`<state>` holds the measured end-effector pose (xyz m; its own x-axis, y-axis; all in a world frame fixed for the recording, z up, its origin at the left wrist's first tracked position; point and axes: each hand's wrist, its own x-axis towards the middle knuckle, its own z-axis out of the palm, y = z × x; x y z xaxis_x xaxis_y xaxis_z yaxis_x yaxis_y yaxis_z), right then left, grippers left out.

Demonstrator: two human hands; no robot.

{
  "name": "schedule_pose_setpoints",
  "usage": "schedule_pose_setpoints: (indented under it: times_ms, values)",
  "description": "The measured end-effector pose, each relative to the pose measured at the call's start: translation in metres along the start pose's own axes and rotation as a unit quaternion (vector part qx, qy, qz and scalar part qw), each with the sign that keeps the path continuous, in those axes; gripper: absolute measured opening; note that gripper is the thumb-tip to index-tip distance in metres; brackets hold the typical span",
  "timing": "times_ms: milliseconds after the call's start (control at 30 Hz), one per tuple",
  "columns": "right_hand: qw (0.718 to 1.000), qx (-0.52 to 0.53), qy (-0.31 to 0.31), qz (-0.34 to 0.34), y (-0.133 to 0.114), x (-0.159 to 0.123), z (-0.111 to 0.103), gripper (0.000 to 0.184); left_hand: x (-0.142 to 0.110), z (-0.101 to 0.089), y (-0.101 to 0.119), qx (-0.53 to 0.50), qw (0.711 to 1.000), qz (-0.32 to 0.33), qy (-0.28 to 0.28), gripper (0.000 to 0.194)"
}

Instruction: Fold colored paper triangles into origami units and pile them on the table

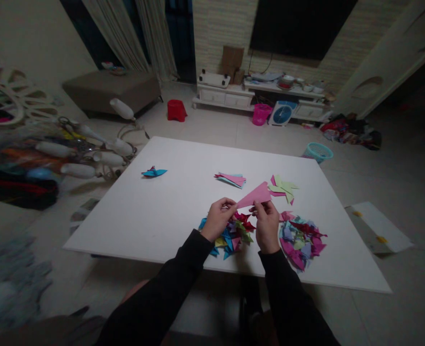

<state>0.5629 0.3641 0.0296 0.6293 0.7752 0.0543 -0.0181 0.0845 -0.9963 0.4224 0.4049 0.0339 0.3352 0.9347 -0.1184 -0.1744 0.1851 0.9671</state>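
Observation:
A pink sheet of folded paper (255, 195), kite-shaped and tapering to the left, is held above the white table between both hands. My left hand (219, 217) pinches its narrow end. At the lower edge of the wide end, my right hand (267, 225) grips it between thumb and fingers. Beneath the hands lies a heap of colourful folded paper pieces (228, 240), partly hidden by my left hand. Another heap of folded paper (301, 242), mostly pink, purple and pale blue, is to the right of my right hand.
On the white table (126, 216) lie a small stack of folded papers (231, 179), some green and pink folded pieces (283, 188) and a blue folded paper piece (154, 172). A lamp with several white shades (79, 170) stands by the left edge. A turquoise basket (318, 152) is beyond the right corner.

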Motion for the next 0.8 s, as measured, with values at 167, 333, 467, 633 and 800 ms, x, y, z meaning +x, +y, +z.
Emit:
schedule_pose_setpoints:
  times_ms: [167, 333, 467, 633, 800]
  values:
    - [0.999, -0.010, 0.005, -0.030, -0.002, 0.003, 0.000, 0.030, 0.000, -0.006, 0.003, -0.005, 0.999, -0.013, 0.052, 0.025]
    - [0.981, -0.115, 0.024, -0.156, -0.015, -0.002, -0.003, 0.017, -0.002, -0.015, 0.005, -0.035, 0.994, -0.040, 0.100, 0.018]
    - [0.889, -0.320, -0.122, -0.304, -0.018, -0.012, -0.003, 0.019, -0.007, -0.018, 0.006, -0.079, 0.988, -0.079, 0.106, 0.015]
    - [0.815, -0.400, -0.168, -0.385, -0.004, -0.015, 0.001, 0.013, -0.014, -0.021, 0.011, -0.115, 0.984, -0.097, 0.091, 0.024]
    - [0.819, -0.373, -0.196, -0.391, 0.012, -0.008, 0.003, 0.018, -0.010, -0.031, 0.012, -0.153, 0.978, -0.105, 0.091, 0.028]
